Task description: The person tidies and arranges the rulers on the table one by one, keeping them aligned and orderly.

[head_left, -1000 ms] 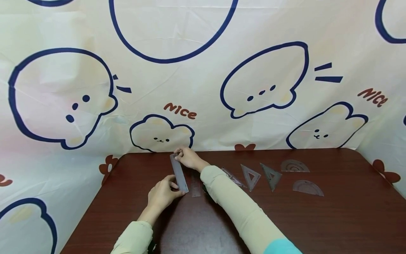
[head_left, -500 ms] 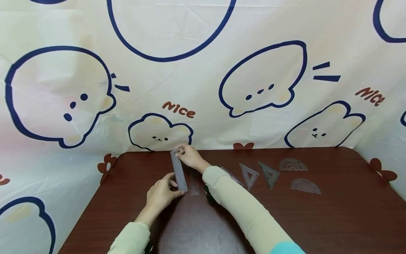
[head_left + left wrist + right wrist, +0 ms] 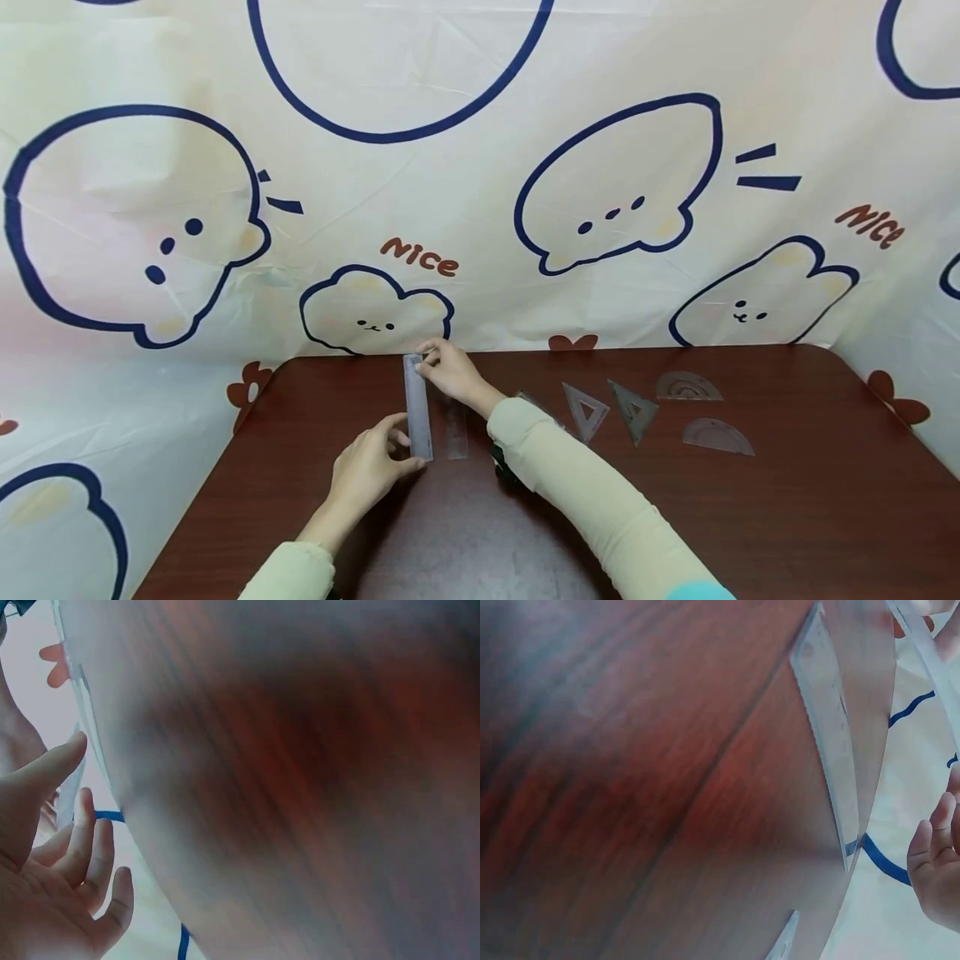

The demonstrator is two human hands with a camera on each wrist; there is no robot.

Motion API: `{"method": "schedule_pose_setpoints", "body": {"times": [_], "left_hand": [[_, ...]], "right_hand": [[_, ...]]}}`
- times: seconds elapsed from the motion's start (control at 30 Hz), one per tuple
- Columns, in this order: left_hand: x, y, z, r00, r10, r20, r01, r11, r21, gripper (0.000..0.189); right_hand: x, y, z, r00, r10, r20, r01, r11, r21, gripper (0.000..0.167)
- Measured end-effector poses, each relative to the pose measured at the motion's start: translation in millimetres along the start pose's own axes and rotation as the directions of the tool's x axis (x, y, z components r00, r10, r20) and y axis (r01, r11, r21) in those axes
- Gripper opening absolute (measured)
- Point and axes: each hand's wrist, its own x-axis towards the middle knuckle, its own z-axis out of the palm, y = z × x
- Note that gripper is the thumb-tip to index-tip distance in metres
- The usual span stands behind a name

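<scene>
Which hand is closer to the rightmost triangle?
Right. The right hand is left of the rightmost triangle; the left hand is farther left, at the held ruler.

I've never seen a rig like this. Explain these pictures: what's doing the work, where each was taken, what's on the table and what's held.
There is no robot here: a person works with two bare hands. The wide picture comes from a camera worn on the head; the two close ones from cameras on the left and right wrists. The right hand pinches the far end of a ruler; the left hand is at its near end. On the table lie a second ruler, a clear triangle, a greyish triangle, two protractors and a transparent piece partly hidden by the right sleeve.
</scene>
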Motion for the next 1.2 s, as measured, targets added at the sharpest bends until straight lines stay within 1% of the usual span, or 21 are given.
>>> {"method": "schedule_pose_setpoints", "body": {"times": [0.23, 0.43, 0.6, 0.87, 1.0, 1.13, 1.2], "left_hand": [[-9.0, 2.4, -5.3, 1.0, 0.024, -0.005, -0.024, 0.999, 0.027, 0.072], [-18.3, 3.5, -9.7, 0.999, 0.045, -0.018, -0.044, 0.998, 0.041, 0.073], [-28.3, 3.2, -12.5, 0.995, 0.082, -0.05, -0.078, 0.994, 0.075, 0.07], [-46.3, -2.6, -16.1, 0.982, 0.156, -0.109, -0.137, 0.977, 0.165, 0.068], [-55.5, -7.3, -18.1, 0.968, 0.202, -0.147, -0.168, 0.963, 0.211, 0.065], [-65.9, -12.5, -22.0, 0.955, 0.244, -0.168, -0.201, 0.95, 0.237, 0.062], [-71.2, -15.2, -24.7, 0.951, 0.256, -0.174, -0.209, 0.946, 0.247, 0.06]], "right_hand": [[-13.0, -10, -3, 1.0, 0.007, -0.015, -0.007, 1.0, -0.008, 0.024], [-20.8, -15, -2, 1.0, -0.007, -0.028, 0.007, 1.0, -0.011, 0.024], [-28.0, -19, -2, 1.0, -0.006, -0.017, 0.006, 1.0, -0.007, 0.028], [-40.5, -26, 2, 1.0, -0.011, -0.018, 0.011, 1.0, -0.018, 0.023], [-46.4, -29, 7, 1.0, -0.004, -0.023, 0.003, 1.0, -0.015, 0.022], [-52.2, -33, 13, 1.0, -0.001, -0.023, 0.0, 0.999, -0.038, 0.022], [-54.9, -35, 16, 1.0, -0.001, -0.025, 0.0, 0.998, -0.057, 0.022]]}}
